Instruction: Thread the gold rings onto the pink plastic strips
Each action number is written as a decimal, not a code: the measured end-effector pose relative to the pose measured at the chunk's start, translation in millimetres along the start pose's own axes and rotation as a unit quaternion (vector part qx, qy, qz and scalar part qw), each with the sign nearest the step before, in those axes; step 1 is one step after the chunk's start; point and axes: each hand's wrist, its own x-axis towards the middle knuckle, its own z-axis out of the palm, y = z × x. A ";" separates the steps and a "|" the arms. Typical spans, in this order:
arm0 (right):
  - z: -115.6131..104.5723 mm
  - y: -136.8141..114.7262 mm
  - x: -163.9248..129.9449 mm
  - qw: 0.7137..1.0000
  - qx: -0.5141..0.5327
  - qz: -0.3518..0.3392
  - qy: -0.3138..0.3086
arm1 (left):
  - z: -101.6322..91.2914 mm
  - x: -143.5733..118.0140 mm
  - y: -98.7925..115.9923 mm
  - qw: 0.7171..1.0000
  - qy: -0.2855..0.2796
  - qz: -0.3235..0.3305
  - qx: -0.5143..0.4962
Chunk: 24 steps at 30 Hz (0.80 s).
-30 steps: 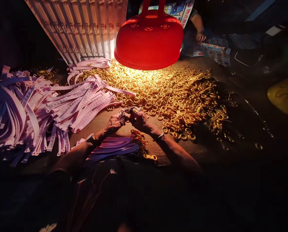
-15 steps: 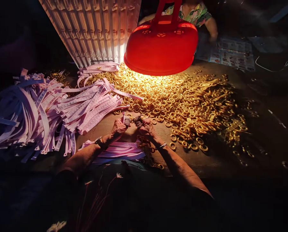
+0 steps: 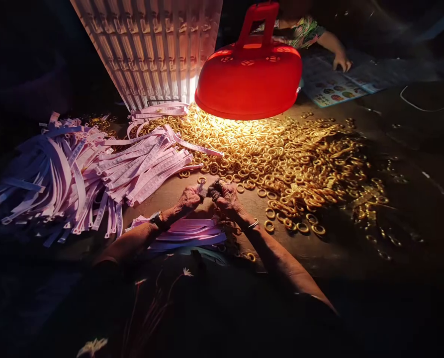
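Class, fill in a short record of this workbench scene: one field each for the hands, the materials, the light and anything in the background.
Left hand: fingertips meet the right's; item pinched too small to identify
Right hand: same, bangle on wrist
Materials: pink strips piled left; gold rings heaped right
Light: red lamp shade above rings
Background: another person's hand on printed sheet

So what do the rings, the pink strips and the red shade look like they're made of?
Rings: shiny gold finish, glinting under the light; metal or gold-coated plastic, hard to tell. Pink strips: thin, bendy, with moulded bumps, likely plastic. Red shade: glows through where lit, so probably translucent plastic.
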 end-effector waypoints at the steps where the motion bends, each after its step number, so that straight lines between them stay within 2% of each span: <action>1: 2.1 1.9 0.0 1.000 -0.017 -0.016 0.017 | -1.5 -1.0 2.8 0.999 -0.013 -0.023 -0.029; 4: 7.0 5.2 1.4 0.993 -0.074 -0.073 0.062 | -4.7 -5.4 14.3 0.988 -0.039 -0.111 -0.103; 6: 7.1 2.9 5.1 0.990 -0.067 -0.091 0.089 | -4.9 -6.9 21.7 0.981 -0.042 -0.139 -0.127; 8: 3.6 -2.8 11.7 0.992 0.003 -0.074 0.105 | -3.7 -6.0 26.9 0.979 -0.038 -0.124 -0.154; 10: -2.7 -9.6 20.0 0.988 0.122 -0.029 0.091 | -2.2 -3.0 29.0 0.974 -0.026 -0.105 -0.199; 13: -12.9 -14.8 29.5 0.956 0.285 0.040 0.050 | -0.6 3.2 28.4 0.962 0.001 -0.116 -0.247; 15: -16.4 -13.0 30.8 0.944 0.322 0.061 0.042 | -0.4 7.7 27.3 0.959 0.016 -0.129 -0.252; 19: -12.5 -5.7 24.5 0.959 0.271 0.075 0.030 | -0.1 16.1 24.2 0.961 0.016 -0.156 -0.230; 24: -2.0 -10.1 16.9 0.973 0.217 0.063 0.050 | 5.1 19.3 18.1 0.966 0.024 -0.127 -0.225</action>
